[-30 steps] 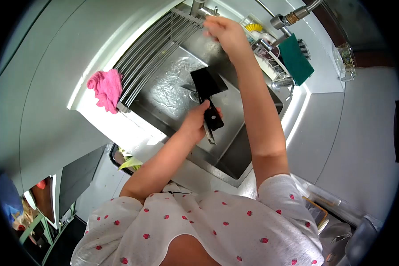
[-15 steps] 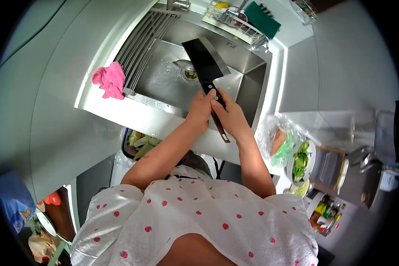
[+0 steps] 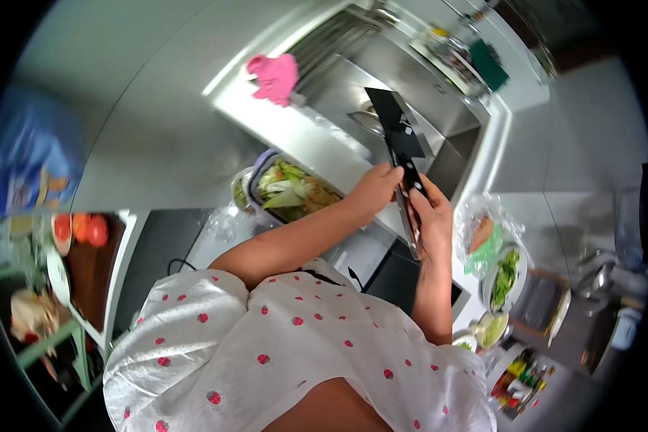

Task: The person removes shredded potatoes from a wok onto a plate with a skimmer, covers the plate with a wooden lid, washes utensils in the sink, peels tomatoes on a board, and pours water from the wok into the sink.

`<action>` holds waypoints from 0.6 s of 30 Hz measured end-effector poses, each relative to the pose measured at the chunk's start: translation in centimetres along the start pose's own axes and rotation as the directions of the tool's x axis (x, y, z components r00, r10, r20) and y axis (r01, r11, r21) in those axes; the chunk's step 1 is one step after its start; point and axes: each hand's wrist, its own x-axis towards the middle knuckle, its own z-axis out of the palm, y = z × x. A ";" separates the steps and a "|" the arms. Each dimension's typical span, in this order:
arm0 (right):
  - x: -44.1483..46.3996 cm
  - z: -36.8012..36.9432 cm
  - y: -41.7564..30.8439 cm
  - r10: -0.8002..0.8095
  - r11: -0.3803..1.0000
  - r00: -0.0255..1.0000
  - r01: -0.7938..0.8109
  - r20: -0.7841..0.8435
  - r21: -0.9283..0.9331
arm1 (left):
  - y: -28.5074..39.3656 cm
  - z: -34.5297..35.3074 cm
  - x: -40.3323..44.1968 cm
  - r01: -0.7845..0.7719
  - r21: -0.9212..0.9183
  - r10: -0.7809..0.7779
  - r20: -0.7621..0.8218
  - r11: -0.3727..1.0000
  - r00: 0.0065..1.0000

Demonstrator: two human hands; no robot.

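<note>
Over the sink's front edge, my right hand (image 3: 432,216) is closed around the black riveted handle of a cleaver (image 3: 394,122). Its broad dark blade points away from me over the sink (image 3: 457,158), with a paler strip along the right edge. My left hand (image 3: 378,191) is closed beside it, thumb and fingers at the handle. A slim, shiny dark strip (image 3: 412,234) runs beneath the hands, and I cannot tell whether it is a second tool. Near the drain lies a shiny metal thing (image 3: 367,121), partly behind the blade.
A pink cloth (image 3: 273,78) lies on the counter beside the drying rack (image 3: 335,39). Below the counter edge stands a bin of vegetable scraps (image 3: 291,187). To the right are a plastic bag (image 3: 482,230) and a bowl of green leaves (image 3: 507,277).
The view has turned and shifted, so the sink sits further right and more of the scrap bin shows. Both hands and the cleaver have drawn nearer the counter's front edge.
</note>
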 end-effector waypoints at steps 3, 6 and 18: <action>-1.4 0.2 -0.9 0.026 0.999 0.997 -0.023 0.073 -0.040 | -0.7 -1.2 -1.1 0.014 -0.042 -0.017 -0.060 0.999 0.998; -2.1 -0.6 -0.8 0.015 0.996 0.992 -0.003 0.123 -0.094 | 1.6 -0.7 -4.8 0.037 -0.019 -0.039 -0.177 0.999 0.983; -4.6 -4.0 -2.3 0.016 0.965 0.834 0.131 0.552 -0.226 | 0.0 -7.3 -21.9 -0.134 0.405 0.349 -0.524 0.905 0.777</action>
